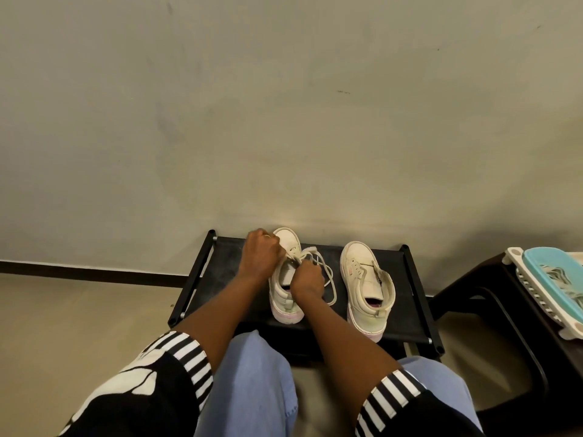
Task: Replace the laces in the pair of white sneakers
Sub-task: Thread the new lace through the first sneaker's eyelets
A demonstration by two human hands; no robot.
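Two white sneakers stand side by side on a low black rack (pixel 220 279), toes toward the wall. Over the left sneaker (pixel 285 298) both my hands work at a cream lace (pixel 328 272). My left hand (pixel 262 257) pinches the lace near the upper eyelets. My right hand (pixel 307 280) grips the lace just above the tongue. Loose loops of the lace trail to the right of this shoe. The right sneaker (pixel 367 279) stands apart, untouched, with its tongue open and almost no lace showing.
A plain wall rises right behind the rack. A dark stool (pixel 492 298) stands at the right and carries a white tray with a turquoise lid (pixel 552 279). My knees in blue jeans (pixel 252 383) sit in front of the rack. Beige floor lies to the left.
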